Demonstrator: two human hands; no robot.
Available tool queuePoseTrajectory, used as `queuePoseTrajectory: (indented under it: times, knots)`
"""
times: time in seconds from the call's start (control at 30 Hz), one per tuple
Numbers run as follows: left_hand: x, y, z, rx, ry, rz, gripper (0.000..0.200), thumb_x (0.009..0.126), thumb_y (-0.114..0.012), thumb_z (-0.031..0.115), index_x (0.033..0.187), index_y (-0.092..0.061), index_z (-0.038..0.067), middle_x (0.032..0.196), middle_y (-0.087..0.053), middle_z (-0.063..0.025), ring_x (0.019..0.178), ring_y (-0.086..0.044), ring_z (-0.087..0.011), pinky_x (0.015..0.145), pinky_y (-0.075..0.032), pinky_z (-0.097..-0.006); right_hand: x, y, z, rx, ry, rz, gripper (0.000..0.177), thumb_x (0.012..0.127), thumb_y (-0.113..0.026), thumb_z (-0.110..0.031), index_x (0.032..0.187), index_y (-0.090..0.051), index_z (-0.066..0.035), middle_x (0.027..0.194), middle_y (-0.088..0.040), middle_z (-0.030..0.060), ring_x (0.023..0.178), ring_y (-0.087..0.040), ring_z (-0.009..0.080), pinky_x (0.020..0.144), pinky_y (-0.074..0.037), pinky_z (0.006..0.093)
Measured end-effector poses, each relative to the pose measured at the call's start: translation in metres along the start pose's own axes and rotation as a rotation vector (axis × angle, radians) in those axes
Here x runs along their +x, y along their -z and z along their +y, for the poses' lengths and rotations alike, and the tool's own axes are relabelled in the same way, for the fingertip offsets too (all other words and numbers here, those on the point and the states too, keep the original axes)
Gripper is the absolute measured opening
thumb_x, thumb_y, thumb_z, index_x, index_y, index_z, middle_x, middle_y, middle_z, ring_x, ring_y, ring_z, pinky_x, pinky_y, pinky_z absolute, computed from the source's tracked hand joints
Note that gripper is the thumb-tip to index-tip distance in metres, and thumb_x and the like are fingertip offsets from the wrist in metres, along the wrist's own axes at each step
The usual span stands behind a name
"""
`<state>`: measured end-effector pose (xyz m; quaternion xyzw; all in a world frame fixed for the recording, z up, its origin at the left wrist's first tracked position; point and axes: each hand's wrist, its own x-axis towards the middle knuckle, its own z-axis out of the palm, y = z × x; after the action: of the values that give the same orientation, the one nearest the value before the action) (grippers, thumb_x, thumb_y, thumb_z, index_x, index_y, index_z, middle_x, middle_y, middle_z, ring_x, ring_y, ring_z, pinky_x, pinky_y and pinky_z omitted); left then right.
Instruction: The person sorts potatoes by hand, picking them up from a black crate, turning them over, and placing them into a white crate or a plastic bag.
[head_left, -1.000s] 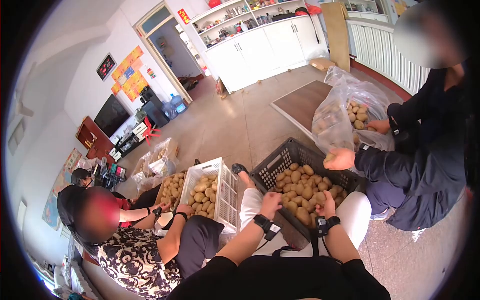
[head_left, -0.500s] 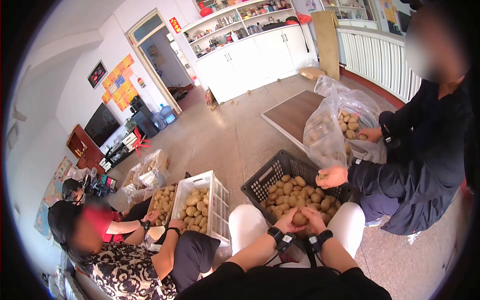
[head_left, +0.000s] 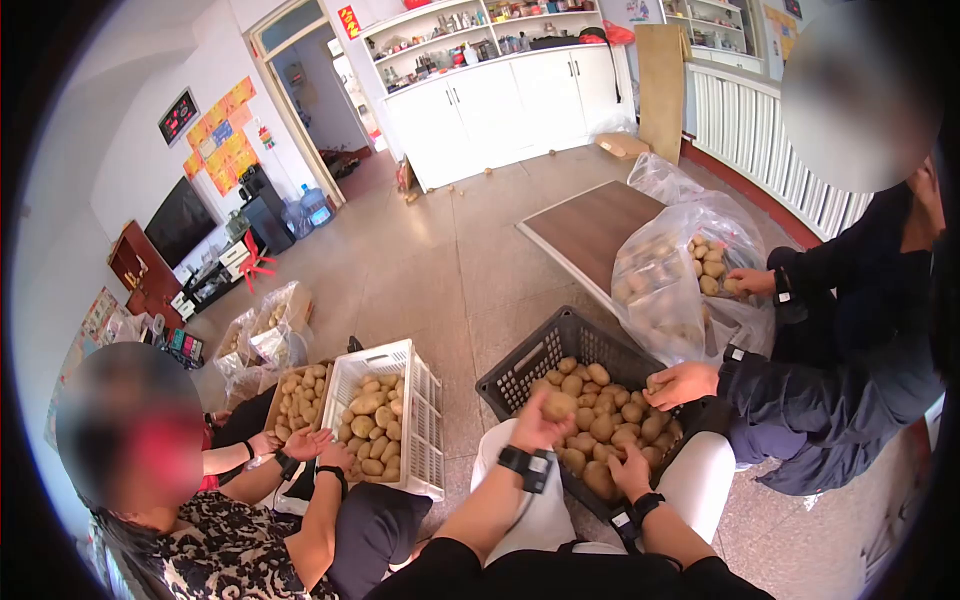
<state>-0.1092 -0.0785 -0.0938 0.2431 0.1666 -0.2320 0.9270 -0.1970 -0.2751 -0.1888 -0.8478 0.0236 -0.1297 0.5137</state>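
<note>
A black plastic crate (head_left: 520, 372) full of potatoes (head_left: 600, 425) stands between my knees. Above its left side, my left hand (head_left: 541, 424) is closed around a single potato (head_left: 559, 405), lifted over the pile. My right hand (head_left: 630, 472) reaches down to the potatoes near the crate's front edge, with its fingers on one of them. Both wrists wear black bands. A co-worker's hand (head_left: 684, 385) comes over the crate's right side, fingers bent at a potato.
A clear plastic bag (head_left: 655, 250) of potatoes lies beyond the crate, beside a brown board (head_left: 590, 235). Left of me stand a white crate (head_left: 425, 420) and a cardboard box (head_left: 283, 372) with potatoes, where other people sit. A white cabinet (head_left: 510, 110) lines the back wall.
My hands were together around one potato; now they are apart, the left raised with a potato, the right lower on the pile. The view has shifted slightly. A left-side co-worker's hand has turned palm up.
</note>
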Motion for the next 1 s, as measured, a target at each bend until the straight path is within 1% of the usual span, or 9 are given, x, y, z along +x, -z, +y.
queuePoseTrajectory:
  times: [0.1, 0.23, 0.37, 0.43, 0.67, 0.77, 0.8, 0.93, 1.0]
  knots:
    - [-0.010, 0.024, 0.066, -0.059, -0.290, 0.200, 0.032, 0.080, -0.053, 0.030, 0.095, -0.047, 0.003, 0.090, -0.053, -0.0142, 0.082, -0.052, -0.0281, 0.068, -0.047, -0.0403, -0.005, -0.010, 0.008, -0.161, 0.212, -0.157, 0.033, 0.067, -0.059, -0.019, 0.093, -0.052, 0.000, 0.093, -0.054, 0.0182, 0.089, -0.050, 0.0329, 0.079, -0.039, 0.0377]
    - [-0.004, 0.140, 0.155, -0.292, -0.479, 0.359, 0.034, 0.081, -0.047, 0.034, 0.089, -0.047, 0.001, 0.082, -0.053, -0.0140, 0.073, -0.052, -0.0276, 0.063, -0.047, -0.0413, -0.005, -0.015, 0.012, -0.189, 0.208, -0.191, 0.039, 0.067, -0.060, -0.021, 0.098, -0.049, 0.000, 0.098, -0.052, 0.0174, 0.094, -0.047, 0.0337, 0.082, -0.036, 0.0383]
    - [-0.044, 0.189, 0.192, -0.403, -0.643, 0.515, 0.026, 0.080, -0.047, 0.027, 0.091, -0.046, 0.003, 0.083, -0.053, -0.0122, 0.073, -0.052, -0.0271, 0.062, -0.048, -0.0409, -0.006, -0.014, -0.003, -0.173, 0.133, -0.299, 0.049, 0.065, -0.063, -0.030, 0.103, -0.049, -0.003, 0.112, -0.042, 0.0209, 0.103, -0.042, 0.0361, 0.087, -0.035, 0.0387]
    - [-0.035, 0.269, 0.211, -0.102, -0.845, 0.543, 0.025, 0.081, -0.045, 0.024, 0.093, -0.048, 0.001, 0.085, -0.054, -0.0118, 0.076, -0.053, -0.0271, 0.061, -0.049, -0.0392, -0.007, -0.012, -0.017, -0.257, 0.113, -0.356, 0.051, 0.064, -0.064, -0.032, 0.104, -0.048, -0.004, 0.116, -0.038, 0.0220, 0.104, -0.040, 0.0371, 0.088, -0.034, 0.0387]
    - [-0.051, 0.326, 0.218, -0.259, -0.810, 0.804, 0.025, 0.083, -0.039, 0.019, 0.096, -0.050, 0.000, 0.085, -0.056, -0.0119, 0.076, -0.054, -0.0288, 0.064, -0.049, -0.0386, -0.008, -0.016, -0.012, -0.361, 0.049, -0.448, 0.058, 0.062, -0.066, -0.034, 0.109, -0.045, -0.008, 0.122, -0.030, 0.0231, 0.108, -0.037, 0.0381, 0.090, -0.033, 0.0374]
    - [-0.048, 0.343, 0.221, -0.180, -0.761, 0.783, 0.026, 0.084, -0.037, 0.017, 0.097, -0.050, -0.001, 0.086, -0.057, -0.0119, 0.076, -0.055, -0.0295, 0.065, -0.049, -0.0383, -0.007, -0.016, -0.021, -0.333, 0.042, -0.428, 0.061, 0.062, -0.066, -0.033, 0.110, -0.043, -0.003, 0.121, -0.031, 0.0230, 0.109, -0.036, 0.0378, 0.091, -0.033, 0.0371]
    - [-0.023, 0.401, 0.230, 0.025, -0.799, 0.778, 0.029, 0.085, -0.034, 0.017, 0.100, -0.049, -0.003, 0.090, -0.056, -0.0136, 0.080, -0.054, -0.0306, 0.074, -0.047, -0.0381, -0.007, -0.016, -0.020, -0.332, 0.043, -0.428, 0.061, 0.062, -0.066, -0.033, 0.110, -0.043, -0.003, 0.121, -0.031, 0.0230, 0.109, -0.036, 0.0378, 0.091, -0.033, 0.0371]
    - [-0.030, 0.194, 0.183, -0.382, -0.705, 0.483, 0.022, 0.082, -0.036, 0.009, 0.088, -0.049, -0.008, 0.091, -0.054, -0.0214, 0.093, -0.051, -0.0315, 0.085, -0.042, -0.0393, -0.008, -0.010, -0.038, -0.485, 0.048, -0.380, 0.056, 0.061, -0.067, -0.032, 0.099, -0.044, 0.003, 0.117, -0.035, 0.0231, 0.105, -0.039, 0.0357, 0.085, -0.037, 0.0376]
    - [-0.035, 0.108, 0.137, 0.017, -0.634, 0.301, 0.026, 0.082, -0.041, 0.014, 0.092, -0.052, -0.007, 0.093, -0.057, -0.0181, 0.090, -0.054, -0.0281, 0.085, -0.042, -0.0372, -0.006, -0.007, -0.049, -0.576, 0.027, -0.395, 0.054, 0.061, -0.067, -0.031, 0.095, -0.045, 0.004, 0.114, -0.038, 0.0231, 0.103, -0.042, 0.0348, 0.082, -0.039, 0.0376]
